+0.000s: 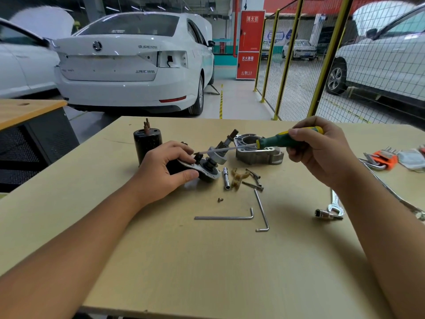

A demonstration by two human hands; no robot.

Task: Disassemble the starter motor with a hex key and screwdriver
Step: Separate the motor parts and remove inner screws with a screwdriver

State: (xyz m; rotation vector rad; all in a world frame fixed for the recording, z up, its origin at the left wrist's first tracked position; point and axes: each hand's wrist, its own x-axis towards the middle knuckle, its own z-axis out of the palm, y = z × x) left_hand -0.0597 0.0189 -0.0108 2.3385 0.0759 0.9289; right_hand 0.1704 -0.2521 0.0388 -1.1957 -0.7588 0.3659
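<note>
My left hand (166, 168) grips the dark starter motor body (208, 172) lying on its side on the table; its silver end plate and geared shaft (222, 149) point up and to the right. My right hand (318, 149) holds a green and yellow screwdriver (279, 140), whose shaft slants down left with its tip at the end plate beside my left fingers. Two hex keys (230, 217) (262, 211) lie in front of the motor. A small loose screw (220, 199) sits near them.
A black cylindrical housing (147, 143) stands behind my left hand. An aluminium nose housing (257, 149) lies behind the motor. A socket bit (226, 178), a tan fork lever (236, 178) and long bolts (254, 180) lie in front. A spanner (334, 203) and hex key set (384, 157) lie right.
</note>
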